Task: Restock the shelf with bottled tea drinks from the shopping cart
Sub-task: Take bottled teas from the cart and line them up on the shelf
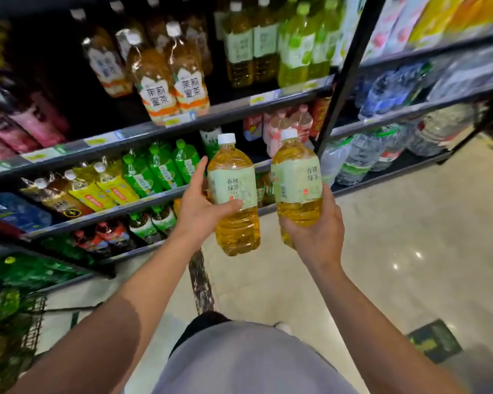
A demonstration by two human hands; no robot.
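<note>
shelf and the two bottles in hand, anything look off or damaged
Nothing stands out. The left hand and right hand each hold an upright, capped, full green tea bottle. No spill shows on the floor. Shelf bottles only seem to lean from the wide lens.

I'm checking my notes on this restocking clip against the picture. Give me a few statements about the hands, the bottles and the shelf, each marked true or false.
1. Each hand holds one bottle. True: the left hand grips the left bottle, the right hand the right bottle.
2. The held bottles have green caps. False: both caps are white.
3. Both held bottles carry pale green labels over yellow tea. True.
4. The two held bottles already stand on the shelf. False: they are in the air in front of the shelf.
5. The shopping cart is at the right. False: it is at the lower left.
</note>
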